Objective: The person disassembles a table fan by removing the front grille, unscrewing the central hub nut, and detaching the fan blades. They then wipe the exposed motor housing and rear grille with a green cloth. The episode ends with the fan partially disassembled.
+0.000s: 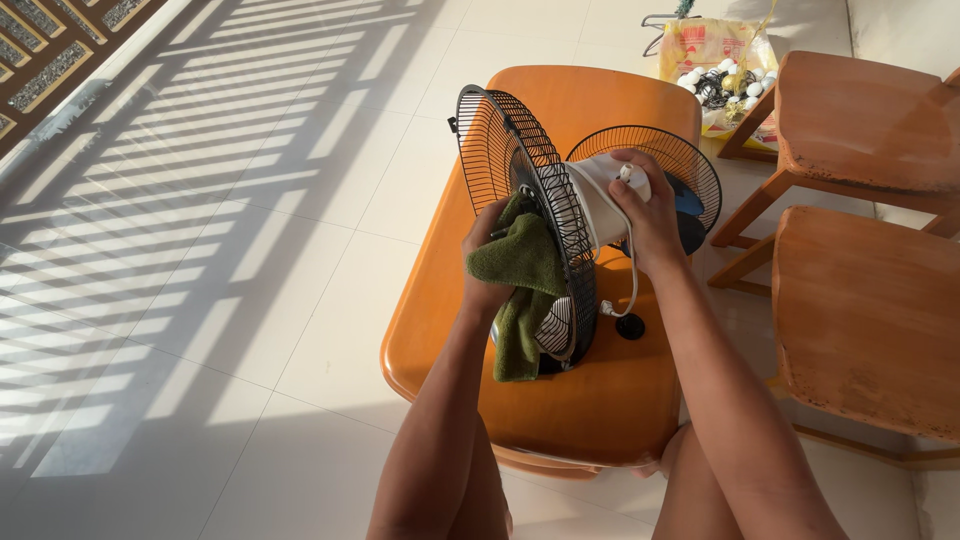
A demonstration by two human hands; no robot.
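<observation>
Head view: The fan [560, 215] stands on the orange table [590, 400], its black rear grille [510, 170] upright. The left hand [487, 262] is closed on a green cloth [525, 285], pressing it against the grille. The right hand [645, 215] grips the white motor housing [590, 205], fingers wrapped over it. 2 wooden chairs [865, 310] stand to the right.

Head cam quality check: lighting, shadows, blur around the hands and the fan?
Head view: hard low sunlight, striped slat shadows across the tiled floor; warm glare on the orange table and chairs. Left hand with green cloth and right hand on the white fan motor are sharp, no motion blur; the black grille wires resolve cleanly. Mild wide-angle stretch at edges.
</observation>
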